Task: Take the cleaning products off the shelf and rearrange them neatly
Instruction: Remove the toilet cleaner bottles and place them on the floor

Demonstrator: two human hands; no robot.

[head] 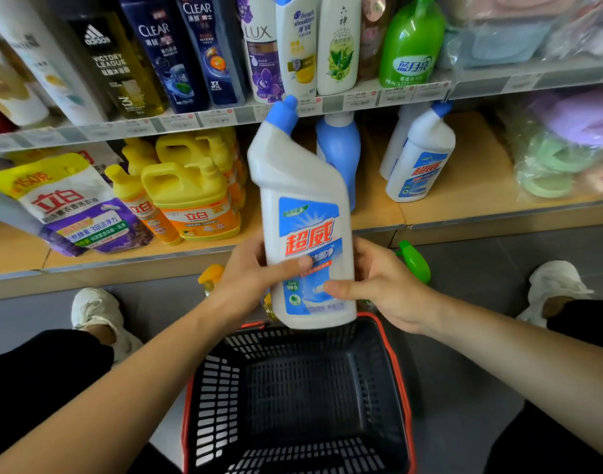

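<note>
Far left, my left shoe (95,313) was planted on the grey floor, and above it on the lower shelf (464,186) sat a detergent pouch (71,206), leaning back. Just beside that was a bunch of yellow jugs (190,196) with orange labels, packed close together.

Then my left hand (255,268): it was wrapped round the left side of the toilet cleaner bottle (303,206), thumb laid across the front of the label, fingers out of sight behind. A yellow spray top (211,273) peeked out from behind that wrist, down on the floor.

The bottle itself was off the shelf, in the air in front of it, more or less upright, with its blue cap (284,111) angled up-left. Its base hung right over the far rim of the black basket (221,405), which sat between my knees.

My right hand (385,285) gripped the other side low down, thumb pressed on the bottom of the label.

Behind it on the shelf stood a blue bottle (339,148), and further right a matching cleaner bottle (423,159) with another one tucked behind. A green spray bottle (413,261) lay on the floor past my right hand. Far right, my right shoe (553,285).
</note>
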